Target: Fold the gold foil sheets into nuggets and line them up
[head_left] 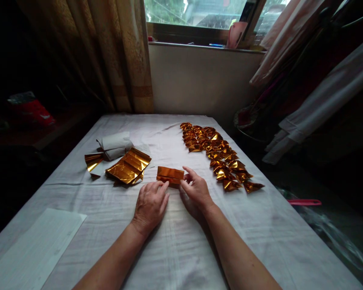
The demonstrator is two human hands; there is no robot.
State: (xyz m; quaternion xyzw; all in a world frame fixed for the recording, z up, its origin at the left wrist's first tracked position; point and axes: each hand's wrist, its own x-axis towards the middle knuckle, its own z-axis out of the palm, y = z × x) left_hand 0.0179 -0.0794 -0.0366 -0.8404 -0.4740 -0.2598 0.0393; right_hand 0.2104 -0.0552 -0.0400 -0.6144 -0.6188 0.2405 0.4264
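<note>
A folded strip of gold foil paper [170, 173] lies on the white-covered table in front of me, a crease running along its length. My left hand [151, 203] rests palm-down, its fingers curled together and their tips on the strip's near left edge. At the right end, my right hand [196, 187] has thumb and a bent finger on the near corner, with the index finger raised apart. To the left is a stack of flat gold foil sheets [128, 165]. Rows of folded gold foil pieces [220, 155] lie at the right.
Behind the stack sits a crumpled pale wrapper [115, 143], beside a curled gold foil piece [93, 161]. A white paper sheet [39, 245] lies at front left. Clothes [326, 104] hang on the right, and a pink cup [236, 35] stands on the windowsill.
</note>
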